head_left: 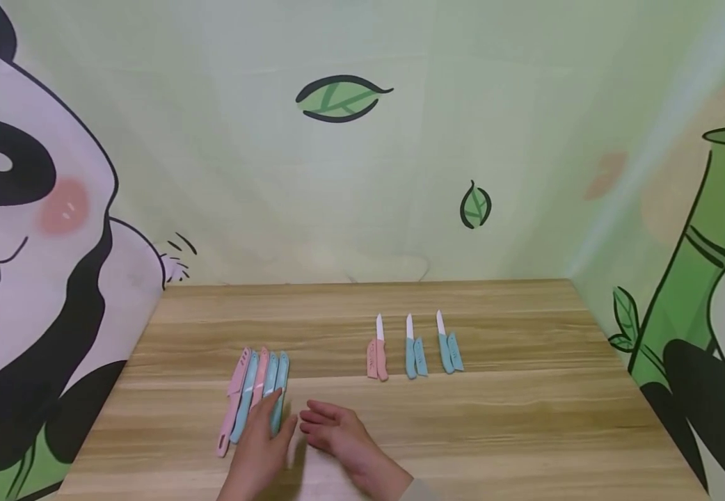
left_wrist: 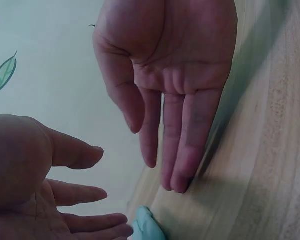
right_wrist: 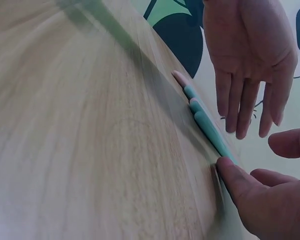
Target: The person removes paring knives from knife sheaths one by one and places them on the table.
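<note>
In the head view several pink and light-blue sheathed knives (head_left: 245,398) lie side by side on the left of the table. My left hand (head_left: 259,445) is over the near part of this row, its fingers loosely extended, overlapping the rightmost blue knives. Just to its right my right hand (head_left: 345,440) has relaxed fingers pointing left and holds nothing. The two palms face each other in the left wrist view, and one rounded light-blue end (left_wrist: 149,226) shows beside my left fingertips. Rounded blue knife ends (right_wrist: 208,127) appear beyond my right fingers (right_wrist: 237,180) in the right wrist view.
Right of centre on the wooden table (head_left: 525,417) lie three small white-bladed knives, each beside its sheath: a pink knife (head_left: 382,358), a blue knife (head_left: 410,356) and another blue knife (head_left: 445,353). A printed backdrop (head_left: 243,174) with pandas and leaves hangs behind.
</note>
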